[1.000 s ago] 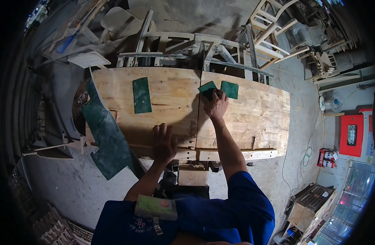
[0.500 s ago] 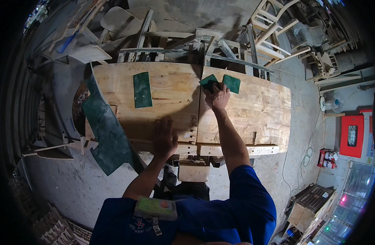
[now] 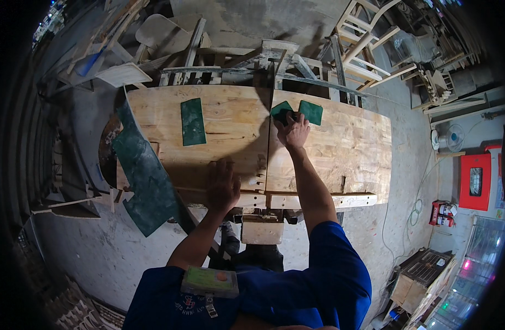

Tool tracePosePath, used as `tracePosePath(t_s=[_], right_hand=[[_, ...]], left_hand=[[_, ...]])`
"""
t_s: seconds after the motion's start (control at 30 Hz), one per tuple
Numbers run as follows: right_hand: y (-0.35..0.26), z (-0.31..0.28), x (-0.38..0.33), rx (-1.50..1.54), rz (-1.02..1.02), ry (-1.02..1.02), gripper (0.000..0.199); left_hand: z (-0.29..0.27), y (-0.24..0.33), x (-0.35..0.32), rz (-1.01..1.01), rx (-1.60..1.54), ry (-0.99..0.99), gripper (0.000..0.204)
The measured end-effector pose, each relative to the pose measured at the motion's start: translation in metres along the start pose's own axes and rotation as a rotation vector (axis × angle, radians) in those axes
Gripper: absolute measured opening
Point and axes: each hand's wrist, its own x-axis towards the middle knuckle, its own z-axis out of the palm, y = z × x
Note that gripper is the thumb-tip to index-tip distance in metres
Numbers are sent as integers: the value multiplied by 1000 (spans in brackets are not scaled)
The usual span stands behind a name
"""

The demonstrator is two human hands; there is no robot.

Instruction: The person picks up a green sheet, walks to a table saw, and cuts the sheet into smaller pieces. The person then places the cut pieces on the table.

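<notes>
My right hand (image 3: 292, 133) presses its bent fingers onto a green sheet of sandpaper (image 3: 281, 110) near the far edge of a pale wooden panel (image 3: 351, 148). A dark patch lies under the fingertips; whether it is shadow or a block I cannot make out. Just right of the fingers shows another green piece (image 3: 311, 113); whether the two are joined is hidden. On the neighbouring left wooden panel (image 3: 236, 110), in shadow, my left hand (image 3: 223, 184) rests flat with fingers stretched, holding nothing. Farther left on that panel lies a green rectangular sheet (image 3: 193, 122).
A large ragged green sheet (image 3: 145, 181) hangs over the left panel's side. Beyond the panels stand wooden frames (image 3: 304, 66) and a chair frame (image 3: 362, 47). At the right are a red wall cabinet (image 3: 475, 181), a fan (image 3: 454, 137) and a wooden crate (image 3: 423, 272).
Both hands stay in nearly the same places. The view has shifted very slightly; the green pieces keep their positions on the panels.
</notes>
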Motion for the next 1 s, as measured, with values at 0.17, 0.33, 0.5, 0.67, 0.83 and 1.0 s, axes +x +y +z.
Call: tracePosePath(t_s=[0.17,0.33,0.5,0.67,0.83,1.0], right_hand=[[25,-8,-14,29,-264,-77,56],[55,-22,-3,78,-621,-189,57],[65,-28,16,-115,-650,-347,57],[66,-30,25,-108,-731,-369,56],[72,-30,33,-131,-806,-369,55],[79,-31,45,-122,-875,-393,52]], left_hand=[[-5,-3,-2,-7,-31,-10,53],[-3,-1,-1,16,-18,-6,56],[-1,3,0,1,-62,-13,53],[4,-1,-3,3,-12,-7,57],[6,1,-3,-13,-68,-4,59],[5,5,-1,-18,-99,5,58]])
